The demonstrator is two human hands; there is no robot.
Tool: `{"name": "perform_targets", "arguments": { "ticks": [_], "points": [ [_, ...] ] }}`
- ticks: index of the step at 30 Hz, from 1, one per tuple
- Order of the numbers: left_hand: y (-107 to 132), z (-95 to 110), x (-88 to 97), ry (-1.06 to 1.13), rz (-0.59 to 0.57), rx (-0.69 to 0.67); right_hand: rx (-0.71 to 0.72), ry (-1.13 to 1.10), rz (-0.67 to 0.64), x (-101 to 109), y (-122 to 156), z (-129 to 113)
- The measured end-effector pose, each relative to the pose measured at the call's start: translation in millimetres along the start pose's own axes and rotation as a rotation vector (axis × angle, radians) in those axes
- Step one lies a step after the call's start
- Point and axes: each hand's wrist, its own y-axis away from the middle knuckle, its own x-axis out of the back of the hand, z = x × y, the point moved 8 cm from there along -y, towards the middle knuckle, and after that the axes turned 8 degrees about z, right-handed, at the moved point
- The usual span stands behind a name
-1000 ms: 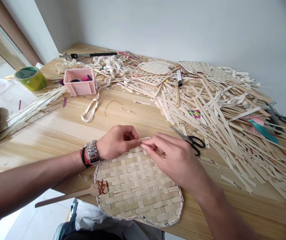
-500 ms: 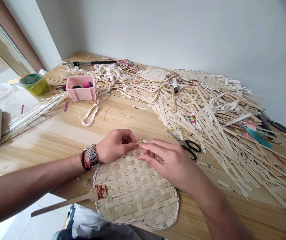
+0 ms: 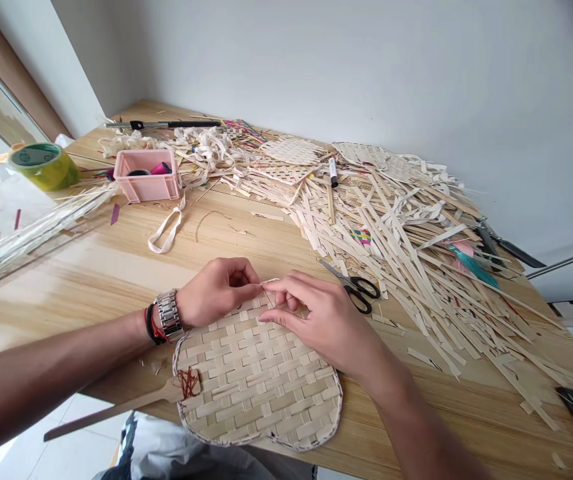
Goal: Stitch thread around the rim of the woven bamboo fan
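A woven bamboo-strip hand fan (image 3: 261,380) with a bound rim lies at the table's front edge, overhanging it slightly. Its flat wooden handle (image 3: 111,413) points left and is lashed on with reddish-brown thread (image 3: 187,384). My left hand (image 3: 221,290) is closed, pinching the fan's far rim between thumb and fingers. Right beside it, my right hand (image 3: 311,310) has its index fingertip at the same rim, its other fingers curled and its thumb a little apart over the weave. A fine thread-like line shows near those fingertips; what exactly they grip is too small to make out.
Black-handled scissors (image 3: 359,290) lie just beyond my right hand. Loose bamboo strips (image 3: 391,253) cover the table's right and back. A pink basket (image 3: 147,180) with spools, a white ribbon loop (image 3: 167,230), tape rolls (image 3: 46,167) and a glue stick (image 3: 333,172) stand farther off.
The view has swung slightly to the right, so everything sits farther left. Both hands stay at the fan's far rim with almost the same grip.
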Motion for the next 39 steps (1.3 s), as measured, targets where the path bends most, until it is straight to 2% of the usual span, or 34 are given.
{"name": "perform_targets", "arguments": {
  "ticks": [6,16,20,27,32,35,39],
  "points": [
    [2.5,2.4,-0.4,-0.015,0.003,0.006,-0.093,-0.028,0.029,-1.7,0.2,5.4],
    [8.1,12.8,-9.3,-0.001,-0.084,-0.071,-0.073,0.146,0.145,9.6,-1.8,3.3],
    [11.3,17.0,-9.3,-0.034,-0.084,-0.102,-0.103,0.173,0.167,14.5,-2.2,2.7],
    [10.7,18.2,-10.3,-0.014,-0.079,-0.098,-0.138,-0.047,0.070,28.3,-5.0,5.9],
    [8.3,17.9,-6.7,0.032,-0.058,-0.082,-0.170,-0.074,0.123,40.8,-5.6,13.0],
    [9.0,17.2,-7.8,0.051,-0.075,-0.076,-0.246,-0.115,0.127,34.5,-4.3,23.7],
    [10.2,16.1,-10.4,0.062,-0.084,-0.072,-0.342,-0.226,0.037,16.9,-3.4,35.2]
  ]
}}
